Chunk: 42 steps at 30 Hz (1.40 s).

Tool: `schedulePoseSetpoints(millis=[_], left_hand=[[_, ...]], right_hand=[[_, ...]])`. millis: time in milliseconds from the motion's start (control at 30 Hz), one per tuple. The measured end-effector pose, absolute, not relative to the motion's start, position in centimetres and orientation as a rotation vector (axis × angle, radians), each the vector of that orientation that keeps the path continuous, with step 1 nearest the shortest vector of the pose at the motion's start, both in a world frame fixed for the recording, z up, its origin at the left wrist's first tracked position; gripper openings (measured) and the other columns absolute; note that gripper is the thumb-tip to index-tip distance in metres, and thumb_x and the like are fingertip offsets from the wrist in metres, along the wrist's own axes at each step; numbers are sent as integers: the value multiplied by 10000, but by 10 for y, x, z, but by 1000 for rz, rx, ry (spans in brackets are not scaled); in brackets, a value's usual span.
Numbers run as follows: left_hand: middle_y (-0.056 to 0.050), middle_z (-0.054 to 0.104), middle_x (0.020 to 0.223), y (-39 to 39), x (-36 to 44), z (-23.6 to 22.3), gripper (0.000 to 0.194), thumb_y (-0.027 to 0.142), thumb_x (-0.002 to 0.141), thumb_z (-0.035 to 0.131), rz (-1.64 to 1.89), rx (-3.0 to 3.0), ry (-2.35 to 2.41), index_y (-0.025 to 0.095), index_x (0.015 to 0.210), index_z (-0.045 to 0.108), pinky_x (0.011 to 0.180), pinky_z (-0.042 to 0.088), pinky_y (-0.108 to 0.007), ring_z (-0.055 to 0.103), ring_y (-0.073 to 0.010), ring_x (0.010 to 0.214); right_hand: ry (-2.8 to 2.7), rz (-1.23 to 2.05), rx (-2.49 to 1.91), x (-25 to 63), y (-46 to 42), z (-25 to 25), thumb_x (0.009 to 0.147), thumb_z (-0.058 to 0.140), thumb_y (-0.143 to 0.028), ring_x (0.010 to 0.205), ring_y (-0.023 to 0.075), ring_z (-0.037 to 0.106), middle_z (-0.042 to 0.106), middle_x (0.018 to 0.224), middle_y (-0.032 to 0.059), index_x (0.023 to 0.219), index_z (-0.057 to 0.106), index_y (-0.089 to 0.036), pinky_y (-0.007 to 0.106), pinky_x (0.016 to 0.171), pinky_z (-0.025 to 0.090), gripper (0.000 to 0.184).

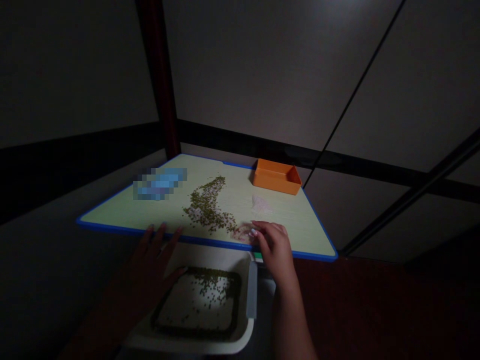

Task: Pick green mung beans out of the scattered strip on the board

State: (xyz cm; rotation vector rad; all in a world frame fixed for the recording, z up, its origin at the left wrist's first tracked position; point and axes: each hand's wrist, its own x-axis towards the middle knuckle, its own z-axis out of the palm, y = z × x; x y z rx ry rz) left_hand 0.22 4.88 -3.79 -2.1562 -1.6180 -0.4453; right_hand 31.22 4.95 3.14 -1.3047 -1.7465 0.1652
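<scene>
Left hand (155, 255): grip spread, fingertips at blue near edge of pale green rectangular table (123, 215), thumb over white plastic tray (240, 340) below edge. Tray holds dark square frame (159, 310) with scattered green mung beans (210, 285). Right hand (275, 247): grip curled, fingers close together, tips at pale translucent clump (242, 232); pinch cannot be confirmed. Elongated mung bean pile (206, 207) on table, left of clump. Orange rectangular plastic tray (277, 176) at far edge. Crumpled translucent film (261, 204) nearby. Blurred blue object (161, 183) far left.
</scene>
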Motion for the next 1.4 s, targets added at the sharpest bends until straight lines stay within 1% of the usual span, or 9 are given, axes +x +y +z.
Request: schedulePoseSetpoints(millis=[200, 300, 400, 567, 767, 933, 1067, 1233, 1400], left_hand=[[-221, 417, 1583, 47, 2, -37, 721, 573, 872, 457, -469, -2177, -1622, 209, 1493, 406, 1094, 450, -605, 290, -432, 1507], [-222, 435, 1572, 48, 3, -38, 721, 551, 863, 486, -474, -2166, -1605, 201, 1489, 415, 1107, 447, -581, 295, -425, 1507], [-224, 437, 1571, 49, 3, -39, 723, 542, 851, 514, -459, -2145, -1601, 197, 1481, 428, 1101, 450, -588, 302, -432, 1503], [-252, 444, 1555, 51, 1, -40, 733, 564, 852, 509, -459, -2155, -1558, 176, 1470, 445, 1099, 447, -594, 323, -453, 1487], [-220, 416, 1584, 49, 3, -38, 725, 578, 875, 445, -470, -2158, -1602, 223, 1504, 386, 1075, 465, -609, 307, -440, 1499], [-202, 426, 1582, 48, 3, -36, 719, 589, 876, 434, -477, -2172, -1608, 227, 1496, 403, 1061, 484, -603, 326, -425, 1495], [-221, 456, 1556, 49, 3, -35, 734, 602, 863, 447, -484, -2167, -1602, 212, 1483, 426, 1058, 490, -603, 347, -429, 1482], [-214, 464, 1553, 48, 3, -32, 725, 593, 865, 451, -485, -2180, -1595, 204, 1477, 436, 1101, 459, -603, 304, -409, 1504], [-234, 467, 1544, 47, 5, -31, 698, 573, 884, 426, -500, -2165, -1587, 185, 1464, 455, 1082, 469, -614, 337, -425, 1484]], right_hand=[[-1749, 139, -1348, 313, 51, 30, 952, 556, -195, 944, 230, 671, 779, 1036, 59, 1067, 736, -251, 415, 963, 421, 221], [-1760, 153, -1337, 313, 50, 31, 955, 554, -189, 953, 229, 671, 779, 1039, 55, 1069, 733, -253, 415, 968, 415, 222], [-1762, 177, -1319, 313, 49, 31, 954, 554, -184, 963, 227, 672, 780, 1045, 54, 1067, 733, -250, 408, 959, 417, 222], [-1783, 192, -1291, 311, 49, 30, 945, 557, -172, 971, 225, 672, 779, 1044, 53, 1071, 739, -250, 397, 946, 433, 234], [-1797, 227, -1247, 313, 47, 32, 947, 572, -194, 972, 229, 670, 782, 1023, 45, 1065, 737, -255, 390, 932, 437, 212], [-1741, 198, -1282, 314, 45, 33, 940, 577, -200, 964, 235, 670, 778, 1036, 57, 1057, 741, -250, 408, 956, 432, 208], [-1726, 232, -1282, 308, 47, 32, 926, 589, -197, 961, 231, 673, 779, 1034, 59, 1063, 742, -243, 410, 970, 427, 210], [-1722, 262, -1334, 308, 50, 30, 911, 592, -180, 913, 224, 677, 782, 992, 56, 1061, 736, -233, 418, 966, 416, 215], [-1655, 216, -1416, 318, 52, 28, 914, 579, -202, 893, 231, 678, 786, 967, 61, 1017, 733, -229, 456, 992, 387, 187]])
